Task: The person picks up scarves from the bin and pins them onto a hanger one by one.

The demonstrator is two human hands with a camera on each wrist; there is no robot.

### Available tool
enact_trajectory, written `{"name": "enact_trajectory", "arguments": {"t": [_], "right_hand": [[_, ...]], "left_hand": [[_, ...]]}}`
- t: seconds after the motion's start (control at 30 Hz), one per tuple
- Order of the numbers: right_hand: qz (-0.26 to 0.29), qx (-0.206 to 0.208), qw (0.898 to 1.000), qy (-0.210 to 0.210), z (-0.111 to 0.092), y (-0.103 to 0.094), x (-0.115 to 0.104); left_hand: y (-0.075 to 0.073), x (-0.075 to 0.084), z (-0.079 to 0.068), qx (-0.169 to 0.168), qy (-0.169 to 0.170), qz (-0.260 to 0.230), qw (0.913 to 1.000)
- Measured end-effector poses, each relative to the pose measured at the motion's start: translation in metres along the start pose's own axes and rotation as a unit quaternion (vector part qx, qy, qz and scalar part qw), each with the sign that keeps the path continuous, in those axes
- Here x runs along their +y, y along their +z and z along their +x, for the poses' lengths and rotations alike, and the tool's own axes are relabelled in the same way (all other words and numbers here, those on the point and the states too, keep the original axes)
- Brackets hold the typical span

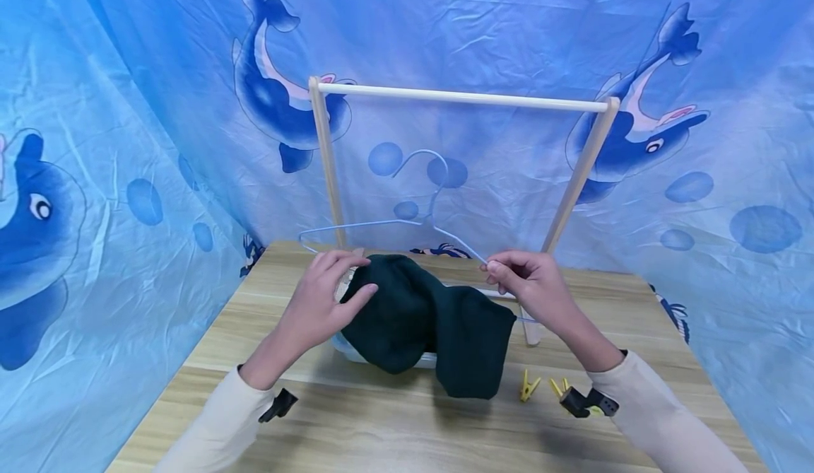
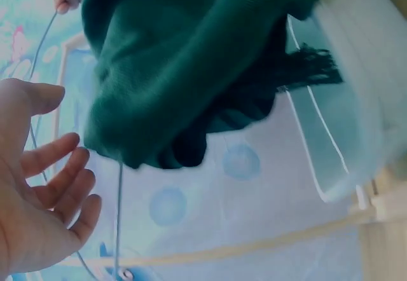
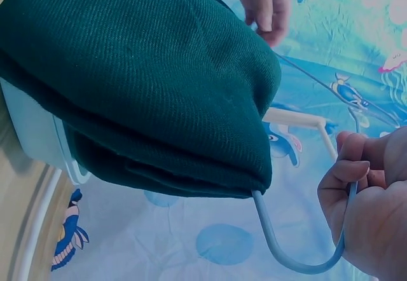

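Note:
A dark green scarf (image 1: 470,346) hangs over the lower bar of a pale blue wire hanger (image 1: 381,223), its hook pointing up. My right hand (image 1: 534,285) pinches the hanger near its right end; in the right wrist view the fingers curl round the bent wire (image 3: 305,269). At the scarf's left side my left hand (image 1: 324,296) has its fingers and thumb spread, holding nothing. The left wrist view shows the left hand (image 2: 38,185) beside the cloth and a fringed end (image 2: 311,68) of the scarf. Beneath the scarf, a light plastic bin (image 1: 346,349) is mostly hidden.
A wooden rack with a white crossbar (image 1: 464,96) stands behind the hanger. Yellow clothespins (image 1: 528,388) lie on the wooden table (image 1: 381,438) at the right, near my right wrist. Blue dolphin-print fabric (image 1: 509,27) encloses the back and sides.

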State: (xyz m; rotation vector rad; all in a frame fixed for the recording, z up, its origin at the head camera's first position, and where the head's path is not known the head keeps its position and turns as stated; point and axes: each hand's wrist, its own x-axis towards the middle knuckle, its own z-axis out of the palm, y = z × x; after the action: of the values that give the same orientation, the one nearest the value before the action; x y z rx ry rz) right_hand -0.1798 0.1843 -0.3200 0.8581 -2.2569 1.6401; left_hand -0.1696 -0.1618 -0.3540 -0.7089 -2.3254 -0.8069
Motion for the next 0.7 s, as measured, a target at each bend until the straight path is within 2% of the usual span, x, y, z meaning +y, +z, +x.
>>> {"name": "enact_trajectory", "arguments": {"t": [0.17, 0.3, 0.5, 0.7], "right_hand": [[-0.003, 0.002, 1.000, -0.004, 0.001, -0.003, -0.002], [-0.012, 0.002, 1.000, -0.014, 0.003, -0.005, -0.004], [-0.023, -0.005, 1.000, -0.021, 0.006, -0.009, -0.006], [-0.039, -0.012, 0.998, -0.044, 0.012, -0.013, -0.008]], "left_hand": [[-0.005, -0.010, -0.016, -0.005, -0.074, 0.005, 0.9972], [-0.005, -0.016, -0.026, -0.020, -0.120, 0.012, 0.9925], [-0.001, -0.019, -0.033, -0.097, -0.185, 0.007, 0.9779], [0.004, -0.020, -0.035, -0.168, -0.228, -0.043, 0.9581]]}}
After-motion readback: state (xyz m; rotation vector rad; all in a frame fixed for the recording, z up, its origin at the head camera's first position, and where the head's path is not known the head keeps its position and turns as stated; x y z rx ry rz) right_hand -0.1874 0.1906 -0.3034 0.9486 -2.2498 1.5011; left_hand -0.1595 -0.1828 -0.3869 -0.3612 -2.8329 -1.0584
